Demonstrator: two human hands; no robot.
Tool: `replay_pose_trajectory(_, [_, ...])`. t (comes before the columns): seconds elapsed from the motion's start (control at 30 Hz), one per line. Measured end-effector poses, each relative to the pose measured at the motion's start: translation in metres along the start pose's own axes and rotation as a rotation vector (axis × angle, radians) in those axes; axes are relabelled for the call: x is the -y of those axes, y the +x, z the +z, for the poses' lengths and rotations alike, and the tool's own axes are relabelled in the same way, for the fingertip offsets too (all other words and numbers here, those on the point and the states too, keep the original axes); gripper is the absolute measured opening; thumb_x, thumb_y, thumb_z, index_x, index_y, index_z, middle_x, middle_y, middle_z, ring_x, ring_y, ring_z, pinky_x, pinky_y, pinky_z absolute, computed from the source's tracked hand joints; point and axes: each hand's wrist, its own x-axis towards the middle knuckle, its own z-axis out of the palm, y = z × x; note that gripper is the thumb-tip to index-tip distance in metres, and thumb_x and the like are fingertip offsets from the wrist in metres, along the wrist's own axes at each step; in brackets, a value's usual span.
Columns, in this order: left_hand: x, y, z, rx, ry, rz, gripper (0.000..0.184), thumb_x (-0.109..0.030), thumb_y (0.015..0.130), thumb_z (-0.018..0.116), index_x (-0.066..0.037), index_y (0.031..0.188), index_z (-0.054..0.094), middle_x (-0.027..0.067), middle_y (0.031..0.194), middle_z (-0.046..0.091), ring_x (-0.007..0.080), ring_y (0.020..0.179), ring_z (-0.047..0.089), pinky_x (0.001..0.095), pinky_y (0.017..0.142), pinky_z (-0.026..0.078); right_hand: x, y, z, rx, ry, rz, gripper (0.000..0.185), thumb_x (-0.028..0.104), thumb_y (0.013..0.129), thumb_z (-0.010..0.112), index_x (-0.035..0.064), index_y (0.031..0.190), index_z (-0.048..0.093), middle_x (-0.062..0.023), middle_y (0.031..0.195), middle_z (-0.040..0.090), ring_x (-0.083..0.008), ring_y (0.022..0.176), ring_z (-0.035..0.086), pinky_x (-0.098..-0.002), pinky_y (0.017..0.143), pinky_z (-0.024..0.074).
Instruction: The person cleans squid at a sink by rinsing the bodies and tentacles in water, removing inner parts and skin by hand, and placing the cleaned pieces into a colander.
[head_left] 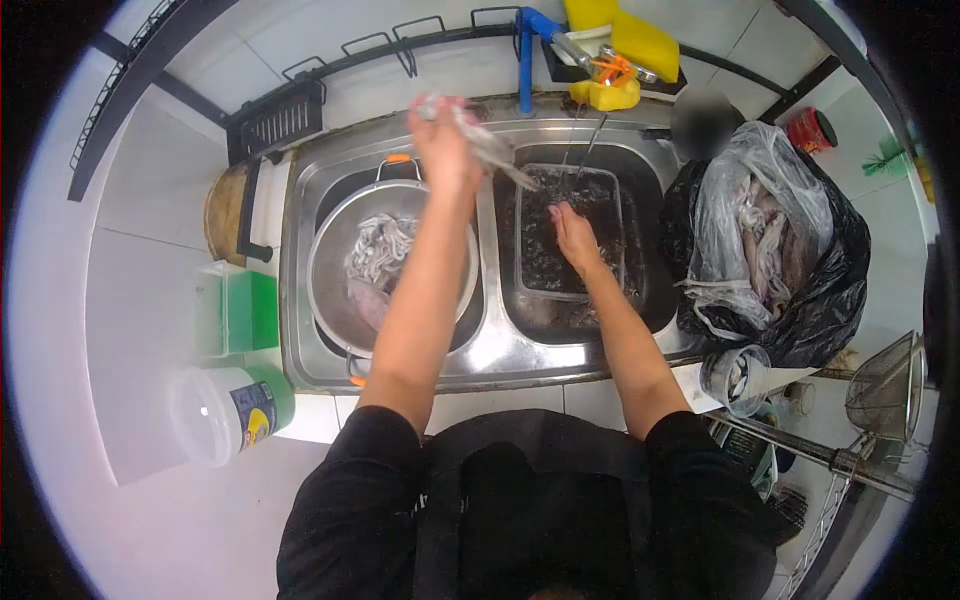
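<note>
Your left hand is clutching a limp squid at twelve o'clock, likely bunching it against slipping, while your right hand, its grip unclear, is hovering over the tub at two, near running water.

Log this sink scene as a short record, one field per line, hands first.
Left hand: raised, gripping a limp squid-like piece, blurred
Right hand: at the clear tub; grip unclear
Left basin: steel pot holding pale squid-like pieces
Right basin: clear tub with dark-looking water
Right of sink: clear bag of similar pieces inside a black bag
Left of sink: green container, labelled white tub
</note>
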Motion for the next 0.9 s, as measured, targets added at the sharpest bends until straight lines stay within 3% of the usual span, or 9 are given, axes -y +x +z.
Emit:
replay_pose_trajectory(0.2, [-0.087, 0.023, -0.062, -0.179, 0.581, 0.111, 0.03, -0.032, 0.089, 0.053, -0.005, 0.103, 0.055, 0.0036, 0.078, 0.056, 0.0091, 0.067, 0.051, 0.0221, 0.05, 0.039, -0.044, 0.025, 0.003, -0.109, -0.146, -0.179, 0.018, 0.017, 0.089, 0.049, 0.0016, 0.089, 0.058, -0.0204, 0.086, 0.061, -0.0394, 0.084, 0.057, -0.0451, 0.07, 0.0442])
replay_pose_trajectory(0.27, [-0.096, 0.032, -0.109, -0.2, 0.78, -0.028, 0.036, -0.036, 0.087, 0.056, -0.003, 0.101, 0.056, 0.0058, 0.077, 0.059, 0.0134, 0.073, 0.056, 0.0259, 0.057, 0.043, -0.046, 0.037, -0.005, -0.061, 0.004, 0.321, 0.021, 0.019, 0.087, 0.052, 0.0052, 0.099, 0.063, -0.0191, 0.094, 0.062, -0.0345, 0.089, 0.059, -0.04, 0.077, 0.0448])
replay_pose_trajectory(0.3, [-0.091, 0.04, -0.138, -0.198, 0.783, -0.028, 0.036, -0.036, 0.087, 0.056, -0.003, 0.101, 0.056, 0.0058, 0.077, 0.059, 0.0134, 0.073, 0.056, 0.0259, 0.057, 0.043, -0.054, 0.037, -0.004, -0.061, 0.007, 0.323, 0.021, 0.019, 0.087, 0.052, 0.0052, 0.099, 0.063, -0.0191, 0.094, 0.062, -0.0345, 0.089, 0.059, -0.04, 0.077, 0.0448])
replay_pose_trajectory(0.43, [-0.03, 0.047, -0.208, 0.176, 2.007, 0.219, 0.05, -0.027, 0.078, 0.062, -0.005, 0.121, 0.05, 0.0214, 0.11, 0.056, 0.0332, 0.104, 0.051, 0.0456, 0.089, 0.04, -0.074, 0.042, 0.027, -0.373, 0.46, 0.751, 0.031, 0.024, 0.086, 0.054, -0.0029, 0.1, 0.06, -0.0159, 0.094, 0.063, -0.0295, 0.085, 0.06, -0.038, 0.074, 0.0452])
replay_pose_trajectory(0.47, [-0.011, 0.044, -0.197, 0.32, 1.815, 0.34, 0.052, -0.025, 0.076, 0.063, -0.005, 0.122, 0.049, 0.0226, 0.115, 0.053, 0.0361, 0.109, 0.047, 0.0472, 0.092, 0.037, -0.068, 0.046, 0.039, -0.475, 0.741, 0.859, 0.034, 0.025, 0.086, 0.053, -0.0044, 0.102, 0.059, -0.0154, 0.092, 0.064, -0.0309, 0.084, 0.06, -0.0391, 0.074, 0.0456])
replay_pose_trajectory(0.5, [0.013, 0.04, -0.183, 0.452, 1.614, 0.449, 0.054, -0.023, 0.075, 0.063, -0.006, 0.123, 0.048, 0.0239, 0.119, 0.049, 0.0389, 0.114, 0.043, 0.0487, 0.094, 0.035, -0.02, 0.052, 0.008, -0.223, 0.654, 0.963, 0.037, 0.026, 0.086, 0.054, -0.007, 0.104, 0.057, -0.0139, 0.091, 0.063, -0.0263, 0.08, 0.06, -0.0367, 0.073, 0.0461])
replay_pose_trajectory(0.63, [0.072, 0.027, -0.121, 0.615, 1.612, 0.475, 0.052, -0.026, 0.076, 0.064, -0.006, 0.121, 0.048, 0.0217, 0.119, 0.048, 0.035, 0.114, 0.044, 0.0443, 0.097, 0.035, 0.005, 0.078, -0.015, 0.062, 0.975, 0.782, 0.038, 0.028, 0.087, 0.055, -0.0042, 0.108, 0.056, -0.0127, 0.093, 0.062, -0.0208, 0.075, 0.059, -0.0324, 0.072, 0.0464])
replay_pose_trajectory(0.73, [0.089, 0.027, -0.095, 0.522, 1.941, 0.287, 0.039, -0.025, 0.076, 0.064, -0.005, 0.108, 0.055, 0.0208, 0.109, 0.055, 0.035, 0.106, 0.05, 0.0455, 0.089, 0.041, 0.019, 0.09, -0.025, 0.182, 0.647, 0.576, 0.043, 0.033, 0.087, 0.056, -0.0009, 0.113, 0.054, -0.0126, 0.102, 0.06, -0.0179, 0.082, 0.058, -0.0327, 0.071, 0.0473])
replay_pose_trajectory(0.9, [0.133, -0.002, -0.08, 0.898, 1.761, 0.276, 0.021, -0.015, 0.074, 0.055, -0.004, 0.092, 0.059, 0.014, 0.082, 0.06, 0.0344, 0.081, 0.06, 0.043, 0.069, 0.049, 0.023, 0.092, -0.007, 0.184, 0.83, 0.537, 0.058, 0.038, 0.086, 0.056, 0.004, 0.13, 0.04, -0.0112, 0.123, 0.049, -0.0247, 0.106, 0.052, -0.0362, 0.084, 0.0464])
